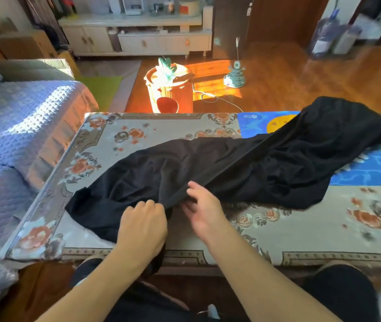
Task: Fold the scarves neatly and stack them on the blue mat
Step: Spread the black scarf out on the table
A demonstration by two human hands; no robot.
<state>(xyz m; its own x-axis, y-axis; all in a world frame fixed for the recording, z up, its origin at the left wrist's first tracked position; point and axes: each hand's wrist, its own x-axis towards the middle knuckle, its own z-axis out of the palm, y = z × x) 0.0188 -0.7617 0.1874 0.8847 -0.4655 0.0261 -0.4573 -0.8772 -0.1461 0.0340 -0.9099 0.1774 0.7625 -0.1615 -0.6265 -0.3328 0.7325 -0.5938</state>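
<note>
Left hand is curled into a loose fist at the near edge of the black scarf, knuckles up, with the cloth gathered under the fingers; part of the fabric hangs down over the tabletop edge below the wrist. Right hand sits just beside the left hand, to its right, fingers spread and partly bent. Its fingertips lie on a raised fold of the scarf, and the thumb side is tucked beneath that fold; whether the fold is pinched cannot be told.

Scarf position: unfolded and rumpled, it runs diagonally away from both hands, from the near left area out to the far right. The far end is heaped up and lies on the blue mat, well apart from the right hand, beyond and to its right. The mat carries an orange disc print, partly covered by the scarf.

Supporting surface: the tabletop is covered with a grey floral cloth. A bed with a purple quilted cover stands to the left of the left hand. Beyond the tabletop, ahead of the hands, a wooden bucket stands on the floor.
</note>
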